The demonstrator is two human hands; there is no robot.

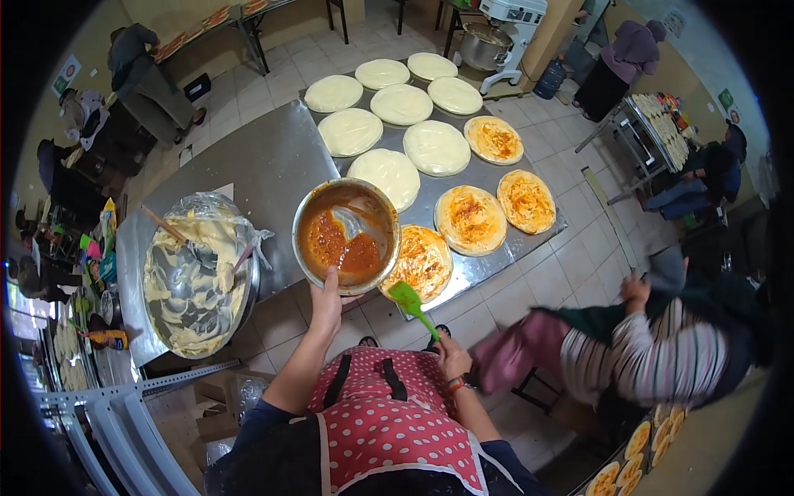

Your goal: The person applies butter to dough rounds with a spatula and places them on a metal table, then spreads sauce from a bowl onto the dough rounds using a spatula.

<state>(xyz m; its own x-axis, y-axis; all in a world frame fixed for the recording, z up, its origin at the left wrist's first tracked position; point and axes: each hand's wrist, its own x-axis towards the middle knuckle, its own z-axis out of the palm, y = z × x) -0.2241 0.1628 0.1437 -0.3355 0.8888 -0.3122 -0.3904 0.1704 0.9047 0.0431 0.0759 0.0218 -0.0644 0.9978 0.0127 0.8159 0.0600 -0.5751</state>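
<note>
My left hand grips a metal bowl by its near rim, the thumb over the edge. Red-orange sauce coats the inside of the bowl. In my right hand is a green spatula, its head over the near edge of a sauced dough round; whether it touches is unclear. Other rounds with sauce, such as one dough round, lie to the right. Several pale, cream-coated rounds cover the table beyond the bowl.
A large basin with creamy mixture and utensils stands on the steel table at left. A person in a striped sleeve is close on my right. A stand mixer is at the back. More sauced rounds lie lower right.
</note>
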